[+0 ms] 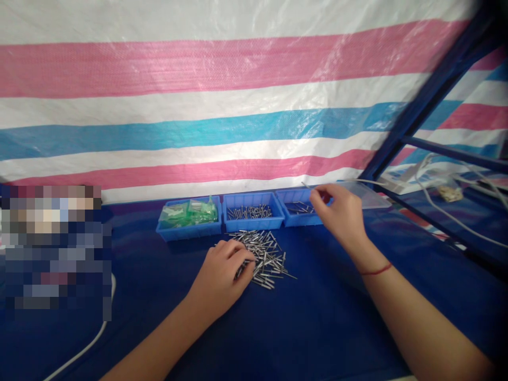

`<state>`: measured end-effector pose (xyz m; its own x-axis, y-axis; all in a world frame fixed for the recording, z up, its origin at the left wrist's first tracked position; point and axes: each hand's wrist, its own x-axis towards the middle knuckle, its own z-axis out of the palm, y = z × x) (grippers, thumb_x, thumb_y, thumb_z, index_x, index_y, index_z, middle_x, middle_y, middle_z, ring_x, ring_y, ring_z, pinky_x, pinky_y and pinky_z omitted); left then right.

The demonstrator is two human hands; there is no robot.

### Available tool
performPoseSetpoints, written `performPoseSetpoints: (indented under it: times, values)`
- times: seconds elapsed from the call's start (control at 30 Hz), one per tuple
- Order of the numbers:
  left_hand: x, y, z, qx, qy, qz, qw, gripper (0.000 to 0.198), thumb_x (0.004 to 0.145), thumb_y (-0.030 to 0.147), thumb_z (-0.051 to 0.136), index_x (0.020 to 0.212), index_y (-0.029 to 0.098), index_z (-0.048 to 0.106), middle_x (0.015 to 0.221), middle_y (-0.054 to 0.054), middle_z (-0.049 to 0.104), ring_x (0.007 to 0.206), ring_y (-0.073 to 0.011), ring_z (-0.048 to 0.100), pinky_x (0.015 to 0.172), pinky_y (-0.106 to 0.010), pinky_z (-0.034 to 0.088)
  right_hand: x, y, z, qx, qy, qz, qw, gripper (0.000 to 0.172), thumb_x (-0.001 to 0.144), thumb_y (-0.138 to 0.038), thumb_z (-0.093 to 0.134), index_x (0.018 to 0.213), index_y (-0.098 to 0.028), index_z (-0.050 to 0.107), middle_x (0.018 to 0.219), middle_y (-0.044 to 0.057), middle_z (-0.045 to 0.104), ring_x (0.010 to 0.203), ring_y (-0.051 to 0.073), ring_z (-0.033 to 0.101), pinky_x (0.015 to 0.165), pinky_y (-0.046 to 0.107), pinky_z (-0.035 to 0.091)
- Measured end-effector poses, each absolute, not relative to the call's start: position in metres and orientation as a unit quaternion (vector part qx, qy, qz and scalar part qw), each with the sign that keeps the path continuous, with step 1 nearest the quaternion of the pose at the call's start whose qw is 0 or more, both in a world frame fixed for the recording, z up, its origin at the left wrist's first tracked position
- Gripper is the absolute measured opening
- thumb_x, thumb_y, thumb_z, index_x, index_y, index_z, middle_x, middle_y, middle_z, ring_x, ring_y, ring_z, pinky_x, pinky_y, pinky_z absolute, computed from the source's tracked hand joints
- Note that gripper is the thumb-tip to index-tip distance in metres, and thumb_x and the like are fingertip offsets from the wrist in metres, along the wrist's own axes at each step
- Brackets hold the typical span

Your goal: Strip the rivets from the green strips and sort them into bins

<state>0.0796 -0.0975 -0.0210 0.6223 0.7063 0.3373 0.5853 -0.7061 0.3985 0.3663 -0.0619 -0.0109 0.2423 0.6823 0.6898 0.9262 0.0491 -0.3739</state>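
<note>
A pile of thin metal rivets lies loose on the dark blue table. My left hand rests at the pile's left side, fingers curled over some rivets; what they grip is partly hidden. Over the right blue bin is my right hand, pinching one thin rivet that points up and left. That bin holds a few rivets. The middle blue bin has many rivets, and the left blue bin contains green plastic packets.
A striped sheet hangs behind the bins. A blue metal frame and white cables are at the right, beside a clear plastic lid. A white cable runs along the left; a blurred area covers the far left.
</note>
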Motion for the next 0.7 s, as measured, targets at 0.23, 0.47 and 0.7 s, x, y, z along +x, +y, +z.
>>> performPoseSetpoints:
  times: [0.23, 0.47, 0.7]
  values:
    - [0.078, -0.101, -0.021, 0.914, 0.356, 0.169, 0.095, 0.014, 0.080, 0.033, 0.064, 0.089, 0.023, 0.064, 0.103, -0.003, 0.061, 0.097, -0.0229, 0.051, 0.078, -0.036, 0.037, 0.376, -0.059, -0.019, -0.753, -0.577, -0.203, 0.243, 0.026, 0.082, -0.033, 0.049, 0.081, -0.016, 0.068, 0.076, 0.011, 0.069, 0.073, 0.026, 0.059, 0.061, 0.032, 0.033]
    - [0.080, -0.097, -0.024, 0.922, 0.353, 0.149, 0.056, 0.013, 0.089, 0.031, 0.055, 0.089, 0.022, 0.065, 0.102, -0.003, 0.062, 0.095, -0.0211, 0.051, 0.076, -0.035, 0.035, 0.347, -0.064, -0.014, -0.662, -0.673, -0.163, 0.287, 0.022, 0.085, -0.029, 0.050, 0.079, -0.017, 0.068, 0.079, 0.009, 0.069, 0.079, 0.024, 0.058, 0.071, 0.033, 0.037]
    - [0.082, -0.096, -0.023, 0.923, 0.347, 0.161, 0.038, 0.013, 0.091, 0.023, 0.050, 0.087, 0.020, 0.062, 0.099, -0.003, 0.062, 0.091, -0.0193, 0.051, 0.075, -0.033, 0.035, 0.304, -0.083, -0.008, -0.462, -0.826, 0.018, 0.321, 0.015, 0.086, -0.022, 0.053, 0.076, -0.018, 0.064, 0.076, 0.004, 0.067, 0.073, 0.018, 0.057, 0.075, 0.032, 0.041]
